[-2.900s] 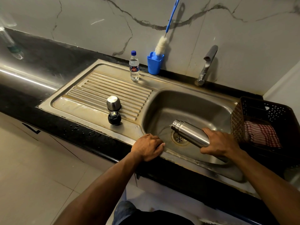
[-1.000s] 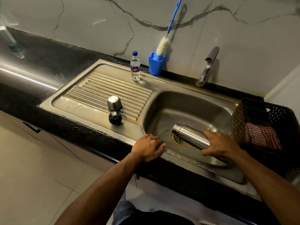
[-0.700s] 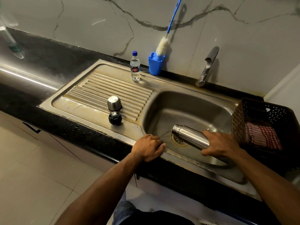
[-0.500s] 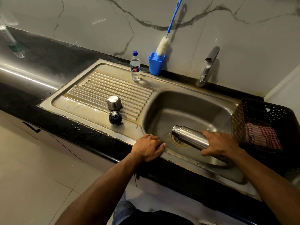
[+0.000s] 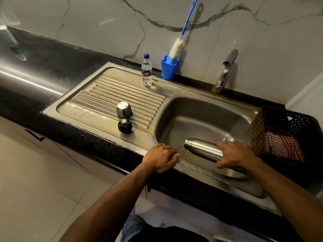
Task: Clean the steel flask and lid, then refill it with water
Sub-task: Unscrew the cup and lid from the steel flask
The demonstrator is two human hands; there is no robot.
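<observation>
flask (image 5: 203, 149) lies tilted over sink (image 5: 201, 109), mouth pointing left, in right hand (image 5: 235, 155).

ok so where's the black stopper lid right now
In the head view the black stopper lid stands on the drainboard left of the basin, just in front of the upturned steel cup and beyond the left hand.

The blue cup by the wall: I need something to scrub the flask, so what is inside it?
A long bottle brush stands in the blue cup, white bristles sticking out, blue handle leaning on the wall. The cup's lower inside is hidden by its wall.
</observation>
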